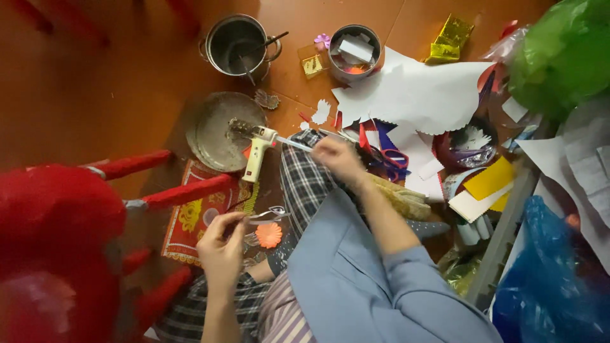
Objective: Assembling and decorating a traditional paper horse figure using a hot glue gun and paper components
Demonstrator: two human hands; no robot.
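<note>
A red plastic stool (70, 235) fills the left edge, its legs reaching toward a red and gold printed sheet (197, 219) on the brown floor. Just right of those legs the left hand (222, 244) is closed in a pinch around a thin stem that carries a small paper cutout (270, 215); the stem runs roughly level, its cutout end pointing right. An orange paper flower (269, 235) lies just below that end, beside the checked trouser leg (305, 184).

Above the hand, a round metal lid (216, 130) lies flat, and a white glue gun (257, 152) rests partly on it, handle pointing down toward the person, nozzle toward the lid (its tip is hard to make out). A steel pot (236, 43) stands further back.

From the gun, a slim stick (295, 145) slants right and slightly down into the right hand (340, 159), whose fingers are curled tight around its end. A round tin (354, 52) of scraps sits behind. Right of the hand lie scissors (391, 155) with red and blue handles, white cut paper (413, 92), yellow card (489, 179), a gold foil box (448, 39), a green bag (562, 54) and a blue bag (549, 279).
</note>
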